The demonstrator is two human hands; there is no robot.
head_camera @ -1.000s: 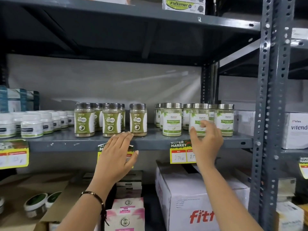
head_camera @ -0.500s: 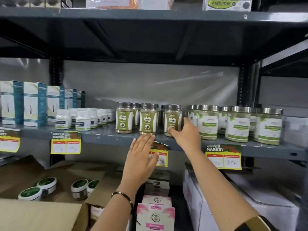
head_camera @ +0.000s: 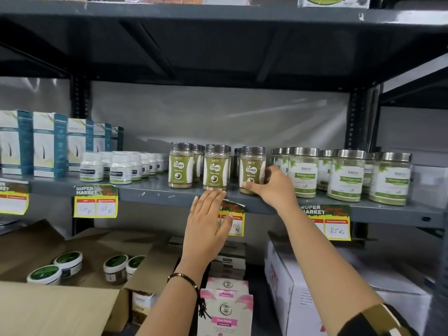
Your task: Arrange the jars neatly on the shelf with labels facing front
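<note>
Olive-green powder fills the three front Gaska jars on the grey metal shelf (head_camera: pixel 155 194), each with its label turned outward. In the head view, the only one given, the right hand (head_camera: pixel 271 187) is closed round the lower part of the rightmost Gaska jar (head_camera: pixel 252 169), thumb at its base and fingers wrapped behind, a grip that looks meant to twist or slide it into line with its neighbours. The left hand (head_camera: pixel 208 221) is flat and open, holding nothing, its fingertips (head_camera: pixel 214 190) at the shelf edge just below the middle Gaska jar (head_camera: pixel 215 169); I judge it serves as a stop or a guide for the front row. The leftmost Gaska jar (head_camera: pixel 180 167) stands apart from both hands. To the right, the steel-lidded Moringa jars (head_camera: pixel 346 174) stand in a tidy front row, labels forward.

More jars stand behind each front one, but only lids and slivers show, so their label direction cannot be told. The left hand covers most of a price tag (head_camera: pixel 234 220). Small print on the labels is too blurred to read.
</note>
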